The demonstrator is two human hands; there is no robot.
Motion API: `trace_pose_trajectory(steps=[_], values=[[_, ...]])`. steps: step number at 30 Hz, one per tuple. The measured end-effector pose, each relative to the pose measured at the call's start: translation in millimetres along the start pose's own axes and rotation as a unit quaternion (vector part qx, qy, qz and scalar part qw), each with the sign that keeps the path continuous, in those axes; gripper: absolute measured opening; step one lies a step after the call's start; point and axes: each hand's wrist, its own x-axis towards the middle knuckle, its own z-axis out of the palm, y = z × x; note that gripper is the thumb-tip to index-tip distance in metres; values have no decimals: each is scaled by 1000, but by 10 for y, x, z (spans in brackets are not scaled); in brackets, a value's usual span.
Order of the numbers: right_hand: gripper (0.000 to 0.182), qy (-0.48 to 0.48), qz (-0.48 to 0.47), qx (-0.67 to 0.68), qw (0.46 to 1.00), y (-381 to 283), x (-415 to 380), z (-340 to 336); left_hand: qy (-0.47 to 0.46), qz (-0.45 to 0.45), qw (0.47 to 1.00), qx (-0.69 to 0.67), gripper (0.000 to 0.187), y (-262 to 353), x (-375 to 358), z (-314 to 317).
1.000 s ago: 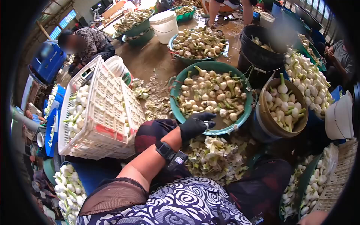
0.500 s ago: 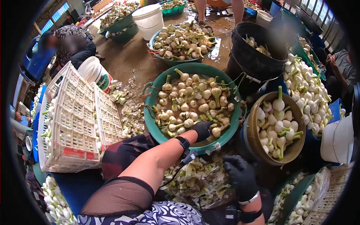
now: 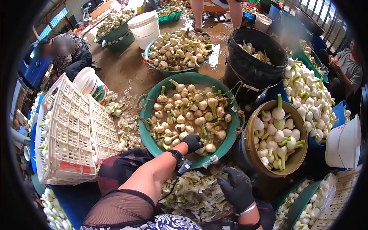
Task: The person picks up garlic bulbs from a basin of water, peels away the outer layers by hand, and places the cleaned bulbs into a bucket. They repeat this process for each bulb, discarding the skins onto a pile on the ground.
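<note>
A green tub point(image 3: 147, 143) of murky water holds many stemmed garlic bulbs point(image 3: 180, 105), some with brownish skins. Over the tub's near side, my left hand point(image 3: 193, 143) in a black glove is curled closed among the bulbs; what its fingers hold is hidden. My right hand point(image 3: 236, 188), also in a black glove, is open with fingers apart and nothing in it. It hovers above a heap of garlic peelings point(image 3: 199, 195) just in front of me. To its upper right stands a tan bucket point(image 3: 250, 147) of whiter garlic bulbs with green stems.
White plastic crates point(image 3: 71, 132) stand at left. A black bucket point(image 3: 245, 69) is behind the tub at right, next to a large pile of white garlic point(image 3: 310, 99). Farther back is another tub of garlic point(image 3: 178, 51). Other people point(image 3: 69, 53) sit nearby.
My left hand has drawn back toward the tub's near rim. My right hand has shifted left and spread its fingers more visibly. The whole view has moved slightly.
</note>
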Motion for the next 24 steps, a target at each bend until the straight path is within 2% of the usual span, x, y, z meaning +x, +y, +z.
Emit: trace_pose_trajectory(steps=[1,2,3,5,6,7,8,9,10,12,14,15,17,19,21,23,24], values=[[35,-8,7,22,1000,-16,2,-1,13,6,997,-71,37,52,-195,-128],[35,-6,7,30,1000,-13,16,26,5,21,971,-239,32,56,-345,-177],[44,9,-15,44,999,-22,21,49,-2,34,915,-402,27,79,-510,-194],[59,53,-23,105,993,-40,24,186,-53,-9,792,-608,19,626,-1165,-557],[59,56,-24,107,992,-100,16,249,-71,-1,795,-603,20,733,-1395,-645],[65,56,-16,227,972,-179,4,315,-96,17,750,-654,20,908,-1641,-720],[72,55,-8,342,938,-235,-29,378,-97,43,767,-633,20,951,-1809,-752],[72,56,-10,342,938,-239,-76,438,-98,68,782,-611,20,989,-1958,-783],[72,49,-14,422,905,-237,-123,488,-92,62,757,-644,27,1096,-2106,-840],[71,42,-7,530,847,-322,-230,503,-68,98,786,-606,28,1096,-2262,-880],[70,52,1,537,842,-465,-317,458,-43,125,821,-555,27,1103,-2349,-895],[69,61,9,545,836,-528,-363,450,-45,127,821,-555,27,1087,-2384,-888],[67,68,26,565,822,-593,-442,479,-71,144,773,-614,24,1039,-2412,-853],[66,69,70,600,794,-589,-498,541,-65,158,784,-597,21,960,-2465,-841],[65,69,65,579,810,-607,-515,555,-63,157,796,-581,14,907,-2476,-828],[65,89,39,579,809,-617,-485,589,-58,149,778,-608,13,887,-2491,-804],[65,86,41,580,809,-610,-474,610,-53,136,747,-648,13,900,-2515,-805]])
